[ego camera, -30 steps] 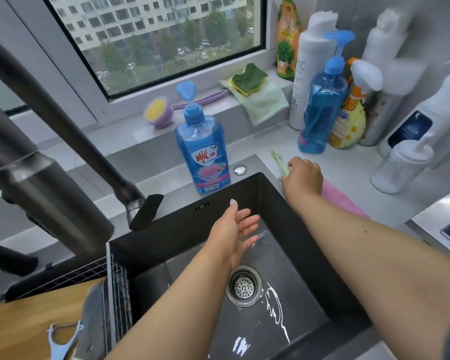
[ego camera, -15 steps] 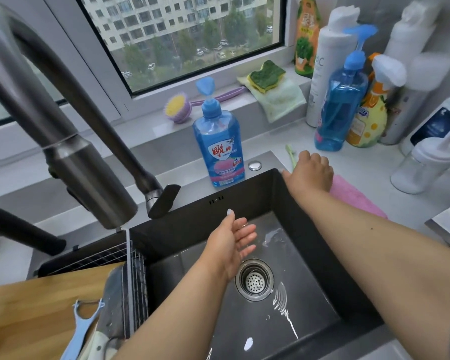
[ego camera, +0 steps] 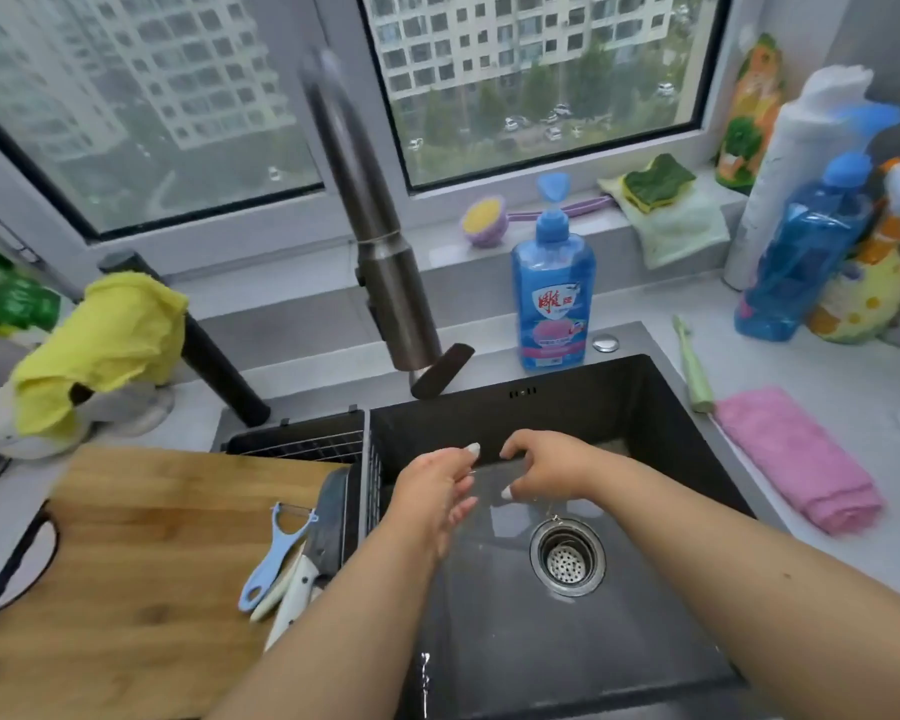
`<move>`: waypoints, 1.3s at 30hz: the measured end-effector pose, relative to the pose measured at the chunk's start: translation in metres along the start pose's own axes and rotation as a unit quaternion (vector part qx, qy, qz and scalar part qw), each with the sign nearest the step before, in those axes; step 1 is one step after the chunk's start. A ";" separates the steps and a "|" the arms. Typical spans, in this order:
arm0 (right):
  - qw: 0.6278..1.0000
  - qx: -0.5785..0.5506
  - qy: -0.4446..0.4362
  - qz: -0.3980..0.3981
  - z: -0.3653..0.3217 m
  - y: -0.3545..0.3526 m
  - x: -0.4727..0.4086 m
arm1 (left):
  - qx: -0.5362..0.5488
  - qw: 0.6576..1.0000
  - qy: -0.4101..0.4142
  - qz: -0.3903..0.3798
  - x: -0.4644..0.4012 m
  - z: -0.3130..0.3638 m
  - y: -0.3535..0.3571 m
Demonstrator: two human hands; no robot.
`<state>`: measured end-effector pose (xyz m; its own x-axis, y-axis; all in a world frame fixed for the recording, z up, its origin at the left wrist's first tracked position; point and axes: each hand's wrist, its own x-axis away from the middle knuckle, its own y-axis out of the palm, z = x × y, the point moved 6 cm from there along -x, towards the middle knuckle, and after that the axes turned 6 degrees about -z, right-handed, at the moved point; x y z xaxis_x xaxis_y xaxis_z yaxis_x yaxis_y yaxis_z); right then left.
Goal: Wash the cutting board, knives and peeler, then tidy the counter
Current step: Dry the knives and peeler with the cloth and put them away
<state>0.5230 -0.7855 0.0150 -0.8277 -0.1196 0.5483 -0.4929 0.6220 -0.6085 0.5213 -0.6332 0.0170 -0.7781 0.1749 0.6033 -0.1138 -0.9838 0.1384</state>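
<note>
Both my hands hang over the black sink [ego camera: 661, 407], close together and holding nothing. My left hand [ego camera: 435, 493] has relaxed, nearly straight fingers. My right hand [ego camera: 546, 467] has loosely curled fingers pointing down. A wooden cutting board [ego camera: 126, 574] lies on the counter at the left. On its right edge rest a light blue peeler [ego camera: 276, 556] and two white-handled knives [ego camera: 302, 579], the dark blades reaching toward the wire rack [ego camera: 328, 444] in the sink.
The dark faucet [ego camera: 380, 262] stands above the sink's back edge. A blue dish soap bottle [ego camera: 552, 293] stands behind the sink. A pink cloth [ego camera: 796, 454] and a green brush [ego camera: 692, 366] lie at the right, more bottles behind. A yellow cloth [ego camera: 100, 350] hangs at the left.
My right hand has left the counter by the pink cloth and come over the sink beside my left hand. The view has swung left, showing the whole board.
</note>
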 end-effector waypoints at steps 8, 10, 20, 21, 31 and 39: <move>0.998 0.030 -0.055 0.013 -0.097 0.025 -0.006 | 0.146 0.973 0.127 0.126 0.034 0.062 -0.119; 0.996 0.046 -0.066 0.033 -0.123 0.033 -0.005 | 0.185 0.956 0.175 0.146 0.046 0.085 -0.150; 0.976 -0.160 -0.097 0.109 -0.249 0.061 0.003 | 0.312 0.921 0.197 0.127 0.091 0.165 -0.252; 0.962 -0.233 -0.098 0.106 -0.264 0.061 0.001 | 0.306 0.925 0.191 0.123 0.090 0.168 -0.259; 0.906 -0.307 -0.233 0.176 -0.363 0.050 -0.006 | 0.276 0.918 0.275 0.070 0.098 0.208 -0.303; 0.888 -0.287 -0.284 0.218 -0.361 0.033 0.007 | 0.161 0.925 0.345 -0.010 0.127 0.229 -0.277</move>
<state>0.5976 -0.4869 0.2064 -0.9885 -0.0402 -0.1458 -0.0089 0.9778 -0.2094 0.5955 -0.3297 0.2351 -0.9994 0.0174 -0.0305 -0.0290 -0.8983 0.4385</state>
